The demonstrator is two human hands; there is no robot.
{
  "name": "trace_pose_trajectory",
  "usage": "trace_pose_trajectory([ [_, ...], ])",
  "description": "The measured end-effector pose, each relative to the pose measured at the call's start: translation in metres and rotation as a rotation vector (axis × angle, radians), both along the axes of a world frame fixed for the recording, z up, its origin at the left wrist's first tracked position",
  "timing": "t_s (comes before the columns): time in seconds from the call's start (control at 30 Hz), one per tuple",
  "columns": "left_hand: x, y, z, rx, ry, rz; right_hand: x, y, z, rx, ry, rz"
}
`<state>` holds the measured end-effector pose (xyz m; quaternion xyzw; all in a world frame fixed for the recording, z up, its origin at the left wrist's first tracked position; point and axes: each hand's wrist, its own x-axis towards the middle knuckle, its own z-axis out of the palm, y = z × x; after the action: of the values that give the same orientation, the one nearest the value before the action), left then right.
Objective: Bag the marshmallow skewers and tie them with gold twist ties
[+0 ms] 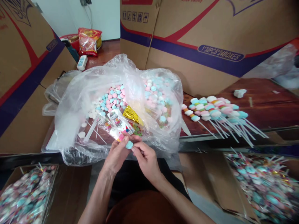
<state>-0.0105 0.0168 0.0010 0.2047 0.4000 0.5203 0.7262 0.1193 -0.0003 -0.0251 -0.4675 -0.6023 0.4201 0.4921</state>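
Observation:
In front of my body, both hands meet at a candy stick (pixel 129 145) with a blue piece and a pink piece showing. My left hand (pixel 116 154) is closed around the candies, thumb on top. My right hand (pixel 146 157) pinches at the blue end; whether its fingertips hold the stick or the candy is hidden. Just beyond them lie printed clear wrappers (pixel 118 123), gold twist ties (pixel 132 114) and loose white sticks (pixel 97 132). Pink, blue and white candies (pixel 112 99) fill a large clear plastic bag (pixel 77 84) spread open on the table.
Finished candy sticks (pixel 216 109) are piled on the table (pixel 261 99) at right. Large cardboard boxes (pixel 177 53) stand behind and at left (pixel 28 77). Below the table edge, wrapped candy sticks fill boxes at left (pixel 28 193) and right (pixel 266 183). A red snack bag (pixel 88 42) sits farther back.

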Motion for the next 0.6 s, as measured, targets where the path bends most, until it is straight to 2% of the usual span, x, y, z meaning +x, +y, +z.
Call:
trace_pose_trajectory([
  [0.07, -0.006, 0.002, 0.003, 0.021, 0.028, 0.029, 0.005, 0.002, 0.001, 0.0, -0.011, 0.012],
  [0.2, -0.013, 0.012, 0.007, 0.081, 0.065, 0.27, 0.01, 0.003, 0.004, 0.04, -0.08, 0.019],
  [0.27, -0.014, 0.017, 0.008, 0.078, 0.06, 0.325, 0.01, 0.003, 0.005, 0.095, -0.133, 0.041],
  [0.37, -0.015, 0.021, 0.007, 0.043, 0.046, 0.318, 0.013, 0.004, 0.005, 0.238, -0.28, 0.049],
  [0.5, -0.018, 0.02, 0.007, 0.052, 0.044, 0.295, 0.023, 0.009, 0.006, 0.468, -0.59, -0.014],
  [0.6, -0.016, 0.018, 0.005, 0.054, 0.052, 0.252, 0.026, 0.012, 0.007, 0.524, -0.676, -0.042],
])
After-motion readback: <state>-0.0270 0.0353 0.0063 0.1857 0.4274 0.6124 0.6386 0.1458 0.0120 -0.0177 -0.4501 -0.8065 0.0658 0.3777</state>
